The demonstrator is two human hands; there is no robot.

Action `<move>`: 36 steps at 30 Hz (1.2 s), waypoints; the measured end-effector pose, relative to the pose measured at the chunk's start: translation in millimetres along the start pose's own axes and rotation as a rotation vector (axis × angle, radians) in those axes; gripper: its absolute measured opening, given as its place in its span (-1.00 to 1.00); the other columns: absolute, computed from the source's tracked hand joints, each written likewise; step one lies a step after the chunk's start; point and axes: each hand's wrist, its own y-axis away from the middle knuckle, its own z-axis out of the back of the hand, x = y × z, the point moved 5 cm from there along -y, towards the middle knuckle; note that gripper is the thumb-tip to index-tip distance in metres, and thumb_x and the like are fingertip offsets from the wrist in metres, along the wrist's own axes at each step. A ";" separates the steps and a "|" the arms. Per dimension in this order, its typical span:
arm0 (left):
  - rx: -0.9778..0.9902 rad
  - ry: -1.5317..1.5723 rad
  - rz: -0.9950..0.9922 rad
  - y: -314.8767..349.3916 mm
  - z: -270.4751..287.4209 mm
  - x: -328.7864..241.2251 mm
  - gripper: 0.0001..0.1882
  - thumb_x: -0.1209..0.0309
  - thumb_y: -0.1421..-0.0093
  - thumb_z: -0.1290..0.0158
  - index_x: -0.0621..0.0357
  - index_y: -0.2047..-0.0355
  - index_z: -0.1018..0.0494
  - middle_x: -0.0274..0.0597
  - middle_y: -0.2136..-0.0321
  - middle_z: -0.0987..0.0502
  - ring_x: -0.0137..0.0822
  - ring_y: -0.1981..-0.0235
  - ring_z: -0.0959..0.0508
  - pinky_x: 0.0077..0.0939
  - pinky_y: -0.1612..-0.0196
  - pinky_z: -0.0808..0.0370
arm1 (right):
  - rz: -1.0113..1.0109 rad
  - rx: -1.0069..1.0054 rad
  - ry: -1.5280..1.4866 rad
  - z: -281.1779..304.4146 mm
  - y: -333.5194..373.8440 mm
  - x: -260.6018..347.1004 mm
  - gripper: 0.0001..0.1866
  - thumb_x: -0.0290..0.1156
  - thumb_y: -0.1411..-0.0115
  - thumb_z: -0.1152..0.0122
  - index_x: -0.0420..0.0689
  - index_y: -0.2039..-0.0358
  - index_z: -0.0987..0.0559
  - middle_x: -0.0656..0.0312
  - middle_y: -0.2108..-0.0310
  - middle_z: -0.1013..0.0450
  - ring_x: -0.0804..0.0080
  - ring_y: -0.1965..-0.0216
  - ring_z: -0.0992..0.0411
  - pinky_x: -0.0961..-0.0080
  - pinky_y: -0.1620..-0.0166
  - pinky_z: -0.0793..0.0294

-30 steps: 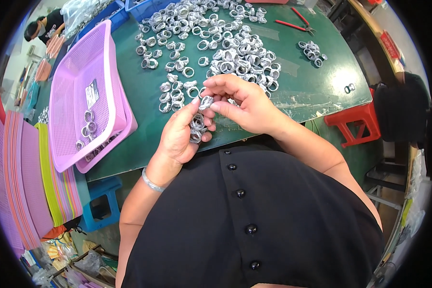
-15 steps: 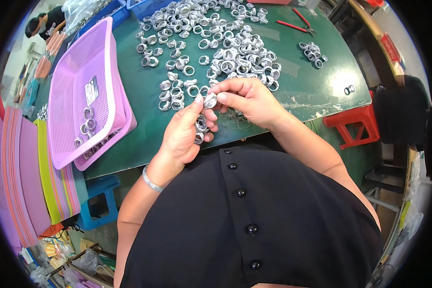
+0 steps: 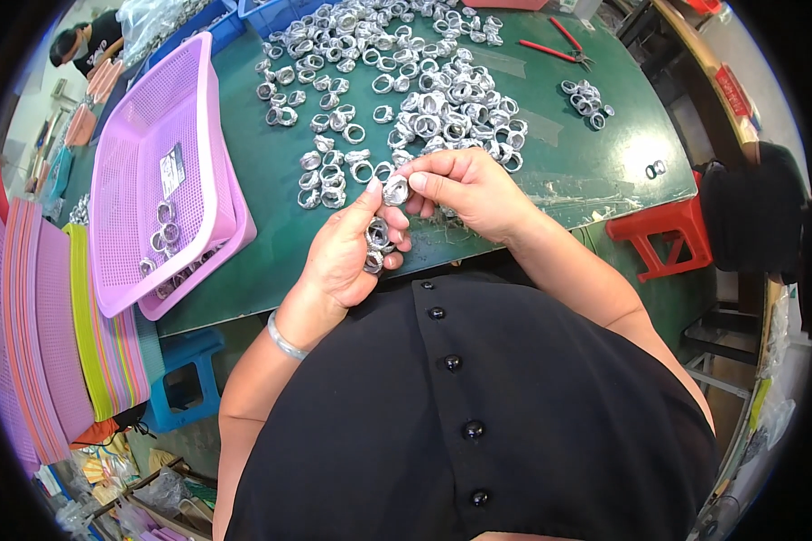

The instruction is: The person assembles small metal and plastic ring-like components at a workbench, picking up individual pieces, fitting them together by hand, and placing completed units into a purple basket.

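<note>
Between the fingertips of both my hands is a silver-grey metal ring, held just over the table's near edge. My left hand pinches it with the thumb and also keeps a few more rings in its curled fingers. From the other side, the thumb and forefinger of my right hand grip the same ring. Just beyond my fingers, a small group of loose rings lies on the green table. Farther off, a large heap of similar rings spreads over the tabletop.
Purple mesh baskets, the upper one holding a few rings, stand at the left by stacked coloured baskets. Red-handled pliers and a small ring cluster lie to the right. A red stool and a blue stool stand below.
The ring between my fingertips has turned slightly and shows a different face. Both hands stay almost in the same place.
</note>
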 end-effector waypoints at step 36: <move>-0.839 -1.249 -1.594 143.5 -8.0 -148.4 -0.88 0.60 -0.02 -0.09 0.34 0.39 -0.42 -0.29 0.51 -0.43 -0.58 0.53 -0.34 -0.74 0.44 -0.32 | 0.363 -0.244 0.644 29.9 -6.0 21.5 -0.79 -0.49 0.01 -0.14 -0.22 0.30 -0.52 0.20 0.37 -0.44 0.43 0.39 -0.41 0.53 0.28 -0.38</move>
